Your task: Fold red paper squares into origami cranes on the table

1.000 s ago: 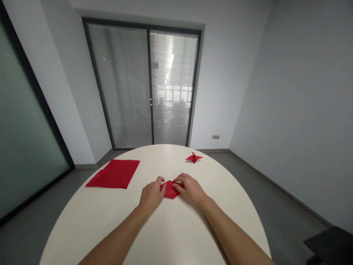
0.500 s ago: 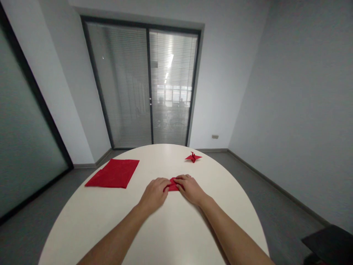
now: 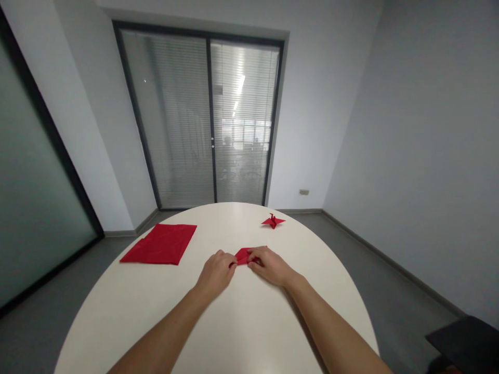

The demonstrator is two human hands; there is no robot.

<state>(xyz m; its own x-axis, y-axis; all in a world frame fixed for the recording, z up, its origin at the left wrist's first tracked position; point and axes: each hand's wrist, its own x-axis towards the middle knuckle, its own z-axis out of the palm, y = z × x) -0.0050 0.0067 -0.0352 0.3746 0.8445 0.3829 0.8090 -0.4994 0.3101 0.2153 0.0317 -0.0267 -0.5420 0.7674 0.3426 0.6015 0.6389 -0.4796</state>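
Note:
A small piece of folded red paper (image 3: 244,255) lies on the round white table (image 3: 234,322) in front of me. My left hand (image 3: 215,271) curls against its left edge, fingertips pinching it. From the right, my right hand (image 3: 268,266) presses and pinches the same paper. Most of the paper is hidden under my fingers; only a red strip shows between and above them.
A stack of flat red paper sheets (image 3: 160,244) lies at the table's left. A finished red paper crane (image 3: 273,221) stands near the far edge. Behind are glass doors with blinds (image 3: 202,119). A dark chair corner (image 3: 463,340) shows bottom right.
The paper showed as a wider triangle below my fingers a second ago; now both hands have closed together over it and shifted slightly away from me, leaving a narrower strip visible.

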